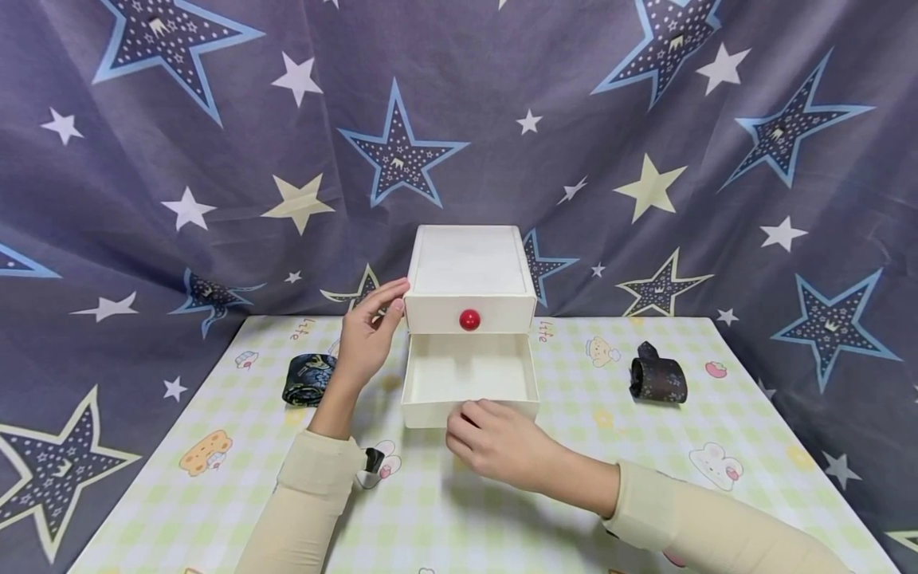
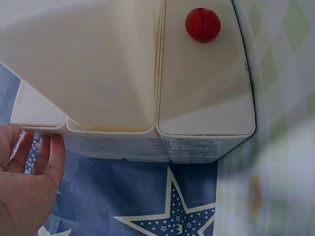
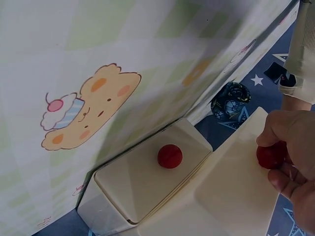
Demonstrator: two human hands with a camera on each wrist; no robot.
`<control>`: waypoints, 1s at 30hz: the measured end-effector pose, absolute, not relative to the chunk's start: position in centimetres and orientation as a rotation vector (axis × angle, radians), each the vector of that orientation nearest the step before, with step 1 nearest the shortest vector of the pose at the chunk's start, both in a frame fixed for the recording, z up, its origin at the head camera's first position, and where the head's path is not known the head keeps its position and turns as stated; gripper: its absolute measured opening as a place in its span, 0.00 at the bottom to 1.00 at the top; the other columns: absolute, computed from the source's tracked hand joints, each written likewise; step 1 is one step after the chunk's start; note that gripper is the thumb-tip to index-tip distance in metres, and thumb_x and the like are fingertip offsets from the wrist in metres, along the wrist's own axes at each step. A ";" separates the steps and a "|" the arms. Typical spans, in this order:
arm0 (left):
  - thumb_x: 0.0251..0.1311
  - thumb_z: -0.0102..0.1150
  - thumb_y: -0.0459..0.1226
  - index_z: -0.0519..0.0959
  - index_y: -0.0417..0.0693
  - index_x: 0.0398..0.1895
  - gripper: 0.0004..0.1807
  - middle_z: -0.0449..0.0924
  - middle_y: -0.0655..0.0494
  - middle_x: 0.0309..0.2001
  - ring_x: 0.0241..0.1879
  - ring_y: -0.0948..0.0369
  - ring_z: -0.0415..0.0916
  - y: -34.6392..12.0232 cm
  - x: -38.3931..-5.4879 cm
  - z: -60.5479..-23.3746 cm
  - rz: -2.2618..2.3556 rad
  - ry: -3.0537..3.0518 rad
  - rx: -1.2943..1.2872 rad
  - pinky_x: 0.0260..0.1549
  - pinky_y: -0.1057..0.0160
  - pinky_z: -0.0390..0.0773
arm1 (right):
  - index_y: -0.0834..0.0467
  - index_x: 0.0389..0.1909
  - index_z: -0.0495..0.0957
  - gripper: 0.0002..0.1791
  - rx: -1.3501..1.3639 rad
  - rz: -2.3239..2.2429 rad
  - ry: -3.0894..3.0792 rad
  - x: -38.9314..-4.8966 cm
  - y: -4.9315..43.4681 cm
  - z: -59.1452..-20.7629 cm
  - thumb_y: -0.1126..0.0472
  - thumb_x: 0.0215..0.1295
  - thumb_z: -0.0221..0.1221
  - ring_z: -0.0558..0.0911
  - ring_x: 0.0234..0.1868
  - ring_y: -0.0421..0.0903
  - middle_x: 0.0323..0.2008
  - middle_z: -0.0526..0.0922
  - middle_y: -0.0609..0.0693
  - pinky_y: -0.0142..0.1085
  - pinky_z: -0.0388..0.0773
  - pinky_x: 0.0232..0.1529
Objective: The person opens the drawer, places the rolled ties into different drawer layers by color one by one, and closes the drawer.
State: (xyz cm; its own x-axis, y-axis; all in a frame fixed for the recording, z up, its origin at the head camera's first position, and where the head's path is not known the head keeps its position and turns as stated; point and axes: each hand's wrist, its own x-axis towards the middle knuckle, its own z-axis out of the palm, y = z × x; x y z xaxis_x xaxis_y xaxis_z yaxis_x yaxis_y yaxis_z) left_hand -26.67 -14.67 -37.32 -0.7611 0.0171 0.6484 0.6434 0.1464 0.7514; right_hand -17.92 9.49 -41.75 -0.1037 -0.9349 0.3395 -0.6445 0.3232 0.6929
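A white drawer unit stands on the table, with a red round knob on its closed top drawer. Below that, the middle drawer is pulled out, and its inside looks bare. My right hand is at this drawer's front, and thumb and fingers pinch its red knob. Another red knob sits on the closed bottom drawer. With fingers extended, my left hand touches the unit's left side near the top drawer.
A dark blue patterned cloth roll lies left of the unit, behind my left forearm. Over on the right is a dark floral cloth roll. A star-printed curtain hangs behind the checked tablecloth.
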 end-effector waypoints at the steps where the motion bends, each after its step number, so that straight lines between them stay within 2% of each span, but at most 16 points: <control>1: 0.72 0.55 0.26 0.79 0.28 0.59 0.15 0.77 0.36 0.64 0.53 0.66 0.79 -14.7 -26.7 -37.3 -1.659 -1.933 -0.629 0.44 0.75 0.80 | 0.57 0.42 0.81 0.23 1.401 -0.484 -1.835 -17.9 9.5 -41.8 0.72 0.80 0.35 0.74 0.40 0.47 0.43 0.78 0.51 0.34 0.75 0.42; 11: 0.72 0.55 0.25 0.79 0.28 0.59 0.16 0.76 0.34 0.64 0.52 0.69 0.79 -14.6 -26.7 -37.4 -1.647 -1.941 -0.629 0.42 0.76 0.79 | 0.57 0.44 0.81 0.19 1.423 -0.446 -1.911 -17.5 9.8 -41.5 0.69 0.80 0.39 0.74 0.43 0.48 0.45 0.78 0.52 0.35 0.76 0.47; 17: 0.72 0.55 0.26 0.80 0.29 0.59 0.16 0.76 0.36 0.64 0.51 0.67 0.79 -14.9 -27.5 -38.1 -1.651 -1.947 -0.620 0.41 0.76 0.79 | 0.57 0.45 0.79 0.21 1.438 -0.407 -1.939 -17.3 10.0 -41.4 0.69 0.81 0.35 0.75 0.44 0.48 0.46 0.78 0.52 0.36 0.77 0.49; 23: 0.73 0.56 0.27 0.80 0.33 0.60 0.16 0.76 0.40 0.65 0.52 0.70 0.78 -15.4 -29.1 -39.5 -1.645 -1.946 -0.616 0.41 0.76 0.79 | 0.56 0.45 0.79 0.21 1.436 -0.418 -1.869 -17.3 9.8 -41.2 0.69 0.80 0.35 0.76 0.45 0.47 0.45 0.78 0.50 0.35 0.77 0.50; 30: 0.73 0.58 0.31 0.82 0.39 0.61 0.16 0.78 0.47 0.65 0.52 0.68 0.79 -15.5 -29.1 -39.7 -1.662 -1.940 -0.612 0.41 0.74 0.80 | 0.56 0.45 0.79 0.20 1.429 -0.383 -1.862 -17.3 9.8 -40.9 0.65 0.81 0.36 0.76 0.42 0.46 0.44 0.78 0.49 0.35 0.75 0.44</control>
State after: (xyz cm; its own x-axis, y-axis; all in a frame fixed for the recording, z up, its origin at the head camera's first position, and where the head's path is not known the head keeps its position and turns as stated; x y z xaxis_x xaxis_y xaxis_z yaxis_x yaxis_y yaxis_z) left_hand -29.10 -15.54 -39.71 -0.7688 0.0106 0.6394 0.6334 0.1499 0.7591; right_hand -17.34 9.84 -40.92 -0.1006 -0.9216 0.3748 -0.6990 0.3335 0.6326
